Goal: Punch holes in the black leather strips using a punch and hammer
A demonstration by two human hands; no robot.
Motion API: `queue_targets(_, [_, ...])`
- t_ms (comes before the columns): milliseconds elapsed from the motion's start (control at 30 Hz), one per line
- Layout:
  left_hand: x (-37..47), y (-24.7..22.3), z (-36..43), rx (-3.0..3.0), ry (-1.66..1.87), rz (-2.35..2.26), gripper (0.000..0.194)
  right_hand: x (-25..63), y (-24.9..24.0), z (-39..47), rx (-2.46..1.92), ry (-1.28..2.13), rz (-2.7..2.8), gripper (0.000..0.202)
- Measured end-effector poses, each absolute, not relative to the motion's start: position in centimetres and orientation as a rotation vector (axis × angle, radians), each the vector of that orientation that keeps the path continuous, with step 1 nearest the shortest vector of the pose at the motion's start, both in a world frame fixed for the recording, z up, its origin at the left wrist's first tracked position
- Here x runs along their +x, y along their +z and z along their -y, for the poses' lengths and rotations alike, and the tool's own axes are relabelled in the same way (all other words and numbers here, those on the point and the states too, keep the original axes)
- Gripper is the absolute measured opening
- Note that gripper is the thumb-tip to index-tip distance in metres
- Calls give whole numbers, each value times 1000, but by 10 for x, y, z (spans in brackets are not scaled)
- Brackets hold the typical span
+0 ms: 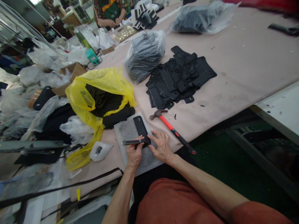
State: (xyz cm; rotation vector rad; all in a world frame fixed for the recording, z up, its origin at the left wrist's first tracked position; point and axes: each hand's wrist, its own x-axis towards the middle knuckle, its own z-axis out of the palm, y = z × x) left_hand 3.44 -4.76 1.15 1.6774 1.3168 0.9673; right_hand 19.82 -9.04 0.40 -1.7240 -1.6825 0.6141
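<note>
A black flat piece (140, 126) with rounded corners lies on a worn whitish board (126, 129) at the table's near edge. Fingers of my left hand (135, 153) are closed round a slim dark metal tool (130, 142), whose far end rests over the piece's lower end. My right hand (161, 146) has its thumb and forefinger at the piece's lower right corner, pressing or pinching it. To the right of the board lies a hammer (168, 124) with a red and black handle, touched by neither hand.
Black pieces (177, 77) form a heap beyond the hammer. A filled clear bag (146, 54) stands beside it, and a yellow bag (105, 77) with dark material sits left of the board. Across the table is another person (111, 15).
</note>
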Motion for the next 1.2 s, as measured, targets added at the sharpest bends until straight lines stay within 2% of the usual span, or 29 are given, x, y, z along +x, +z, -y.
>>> queue_targets(567, [41, -1, 49, 2078, 980, -1388, 18, 199, 5, 91, -1729, 614, 1716, 49])
queue_targets(700, [41, -3, 49, 2240, 939, -1338, 18, 216, 16, 89, -1695, 597, 1822, 43])
queue_targets(833, [44, -2, 50, 2252, 918, -1346, 18, 249, 22, 87, -1889, 393, 1746, 38])
queue_targets(933, [45, -1, 51, 2234, 864, -1374, 17, 273, 20, 83, -2117, 372, 1731, 39])
queue_targets(1033, [45, 1, 52, 2219, 808, -1403, 16, 288, 19, 72, -2241, 584, 1679, 24])
queue_targets(1200, [44, 3, 54, 2199, 831, -1400, 15, 293, 30, 57, -2024, 1545, 1035, 10])
